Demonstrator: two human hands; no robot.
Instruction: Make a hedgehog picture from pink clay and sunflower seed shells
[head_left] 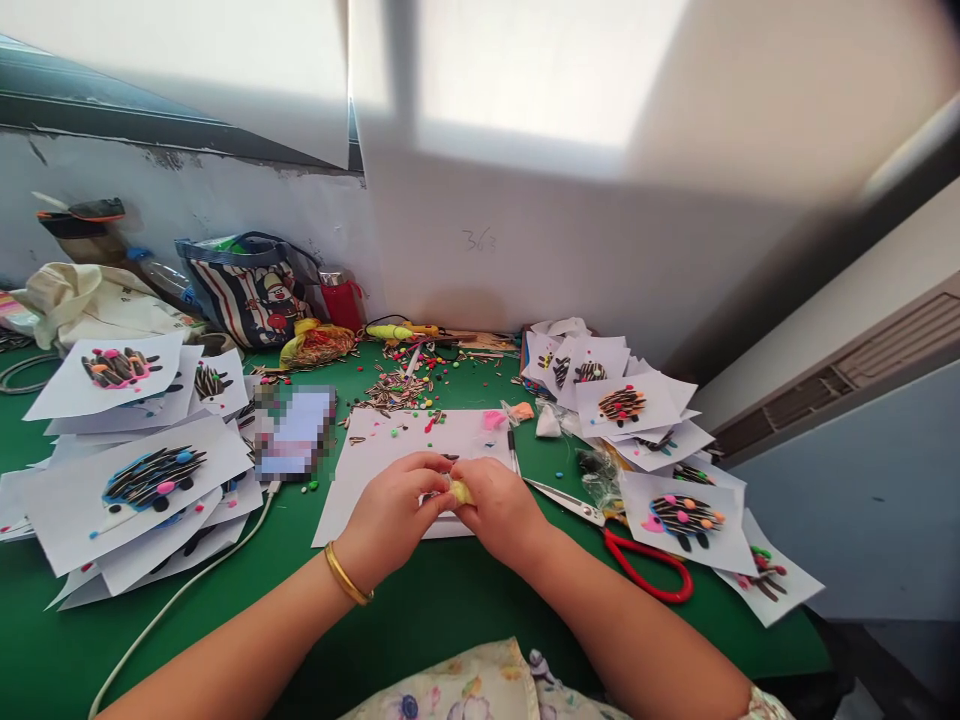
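My left hand [394, 515] and my right hand [499, 510] meet over a white sheet of paper [341, 500]. Between their pinched fingertips is a small lump of soft yellow modelling clay [460, 492], partly in what looks like clear wrap. Both hands are closed on it, and the fingers cover much of it. Beyond them on the sheet lie small coloured clay balls [431, 425] and a few striped seeds [358, 440]. Pink clay [493, 420] rests at the sheet's far right corner, beside orange clay [521, 411]. A black pen [511, 450] lies along the right edge.
Red-handled scissors [649, 580] lie right of my right hand, near wrapped white clay [549, 424]. Stacks of seed-and-clay hedgehog pictures stand left [202, 450] and right [652, 490]. A phone [300, 430] with a white cable [217, 570] is at left; loose seeds [394, 390] lie behind.
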